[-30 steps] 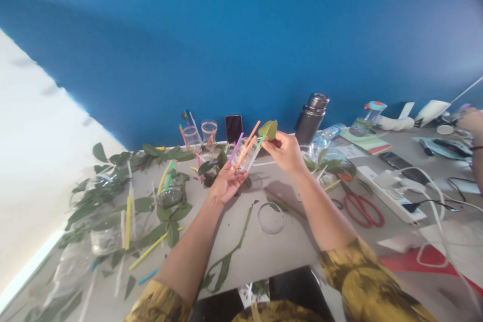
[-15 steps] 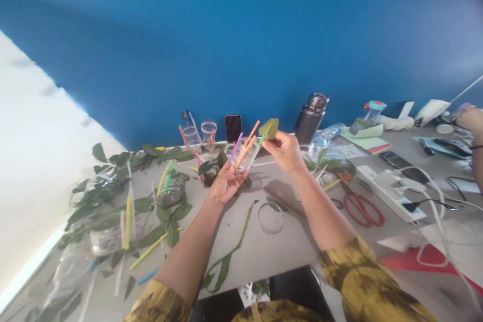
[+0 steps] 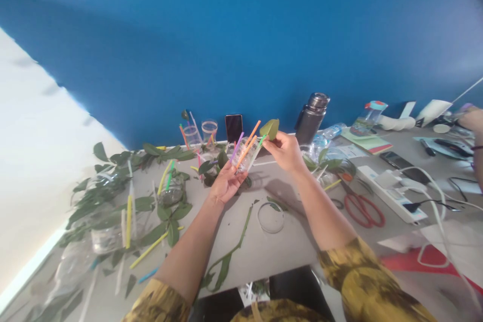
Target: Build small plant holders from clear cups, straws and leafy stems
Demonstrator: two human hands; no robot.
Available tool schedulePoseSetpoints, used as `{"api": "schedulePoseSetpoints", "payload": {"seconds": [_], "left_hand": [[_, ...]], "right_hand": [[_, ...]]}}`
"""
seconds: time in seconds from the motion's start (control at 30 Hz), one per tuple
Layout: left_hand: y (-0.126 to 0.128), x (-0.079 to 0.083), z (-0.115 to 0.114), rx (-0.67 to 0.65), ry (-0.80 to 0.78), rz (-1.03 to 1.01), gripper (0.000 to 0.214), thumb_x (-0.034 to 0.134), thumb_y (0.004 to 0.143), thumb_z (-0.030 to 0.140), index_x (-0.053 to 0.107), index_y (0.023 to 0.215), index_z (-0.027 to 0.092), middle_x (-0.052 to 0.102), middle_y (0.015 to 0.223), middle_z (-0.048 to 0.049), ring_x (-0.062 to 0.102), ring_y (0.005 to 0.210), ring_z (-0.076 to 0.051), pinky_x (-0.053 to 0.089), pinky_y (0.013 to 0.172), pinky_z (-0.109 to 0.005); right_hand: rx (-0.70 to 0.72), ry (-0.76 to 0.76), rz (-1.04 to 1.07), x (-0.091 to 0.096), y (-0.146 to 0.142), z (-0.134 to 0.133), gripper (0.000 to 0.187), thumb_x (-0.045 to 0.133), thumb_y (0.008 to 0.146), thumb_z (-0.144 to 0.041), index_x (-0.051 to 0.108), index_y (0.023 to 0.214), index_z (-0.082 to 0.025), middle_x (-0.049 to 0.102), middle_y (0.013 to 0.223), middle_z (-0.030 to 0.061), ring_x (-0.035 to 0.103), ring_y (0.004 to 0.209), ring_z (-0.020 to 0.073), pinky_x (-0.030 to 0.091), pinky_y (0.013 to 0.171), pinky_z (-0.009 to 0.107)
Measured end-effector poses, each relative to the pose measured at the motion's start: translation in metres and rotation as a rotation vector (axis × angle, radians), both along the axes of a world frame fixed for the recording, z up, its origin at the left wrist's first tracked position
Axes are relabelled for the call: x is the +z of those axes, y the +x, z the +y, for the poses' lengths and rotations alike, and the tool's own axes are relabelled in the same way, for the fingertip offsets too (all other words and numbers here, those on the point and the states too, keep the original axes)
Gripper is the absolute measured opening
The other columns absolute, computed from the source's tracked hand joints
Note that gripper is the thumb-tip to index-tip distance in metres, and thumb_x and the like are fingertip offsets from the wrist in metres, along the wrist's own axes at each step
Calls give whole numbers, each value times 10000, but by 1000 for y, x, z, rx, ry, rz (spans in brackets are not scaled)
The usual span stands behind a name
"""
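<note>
My left hand (image 3: 227, 182) is closed around the lower part of a clear plastic cup (image 3: 247, 153), held tilted above the table. Colored straws stand against the cup: a purple straw (image 3: 236, 147), orange straws (image 3: 246, 152) and a green straw (image 3: 260, 142). In the fingertips of my right hand (image 3: 283, 151) is a green leaf (image 3: 270, 129), pinched beside the top of the green straw. Whether the leaf's stem enters the straw cannot be made out. Below the hands lie a clear ring (image 3: 270, 217) and a leafy stem (image 3: 237, 246) on the table.
Leafy cuttings (image 3: 101, 196) and straws (image 3: 151, 250) cover the left side. A phone (image 3: 234, 128) and a dark flask (image 3: 312, 118) stand by the wall. Red-handled scissors (image 3: 364, 210), a power strip (image 3: 392, 193) and cables lie right. Another person's hand (image 3: 471, 118) is at far right.
</note>
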State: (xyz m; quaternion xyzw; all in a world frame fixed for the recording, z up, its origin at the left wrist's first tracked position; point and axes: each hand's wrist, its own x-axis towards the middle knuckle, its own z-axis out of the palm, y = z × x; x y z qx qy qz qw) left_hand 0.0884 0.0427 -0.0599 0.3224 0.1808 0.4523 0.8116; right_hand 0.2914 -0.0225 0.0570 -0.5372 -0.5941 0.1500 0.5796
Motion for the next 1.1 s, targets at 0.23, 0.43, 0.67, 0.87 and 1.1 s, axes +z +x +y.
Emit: {"api": "schedulePoseSetpoints", "payload": {"seconds": [0.23, 0.43, 0.67, 0.87, 1.1], "left_hand": [[0, 0, 0, -4, 7, 33, 504, 796, 811, 120, 676, 1286, 239, 753, 1213, -54, 742, 993, -187, 629, 900, -320], [-1, 2, 0, 9, -1, 19, 488, 809, 818, 152, 680, 1283, 221, 751, 1212, -68, 741, 1005, -192, 628, 886, -308], [0, 5, -5, 22, -22, 1, 438, 833, 837, 287, 690, 1239, 190, 765, 1197, -93, 755, 1062, -239, 631, 879, -312], [6, 5, -12, -25, -25, 2, 399, 815, 867, 334, 699, 1219, 185, 773, 1143, -93, 752, 998, -201, 618, 909, -324], [13, 3, -20, -24, -55, 27, 290, 818, 842, 257, 738, 1105, 167, 770, 1082, -96, 739, 1021, -211, 575, 1040, -406]], "right_hand": [[42, -22, -59, -4, 2, 1, 252, 642, 874, -423, 637, 814, -178, 539, 625, -40, 456, 581, 124, 327, 563, 261], [88, -34, 23, -7, -2, 0, 229, 696, 831, -401, 679, 869, -176, 668, 735, 4, 581, 668, 155, 426, 619, 271], [56, -185, -2, -25, 8, -2, 271, 714, 823, -382, 742, 991, -171, 739, 818, 32, 650, 714, 176, 500, 676, 306], [271, -296, 4, -50, 0, 2, 580, 865, 723, -392, 705, 1248, -205, 759, 1194, 87, 706, 1083, 274, 568, 861, 365], [253, -293, 298, -74, -21, 6, 628, 872, 697, -366, 661, 1277, -247, 727, 1267, 72, 688, 1169, 293, 596, 916, 419]]}}
